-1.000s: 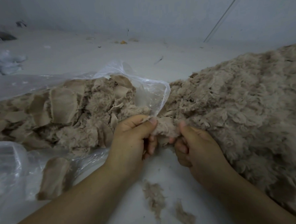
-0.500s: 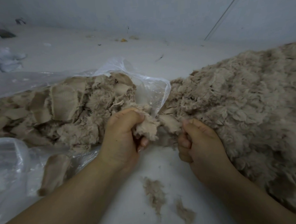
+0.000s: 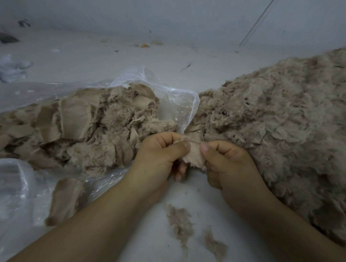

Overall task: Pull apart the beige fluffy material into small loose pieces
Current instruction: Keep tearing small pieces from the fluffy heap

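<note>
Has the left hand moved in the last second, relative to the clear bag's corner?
Yes. The left hand has drifted toward the right hand, away from the plastic bag; the two thumbs now nearly meet on the beige piece.

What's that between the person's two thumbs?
In the head view, a small beige fluffy piece sits between them, pinched by the left hand and the right hand, thumbs nearly meeting over it.
</note>
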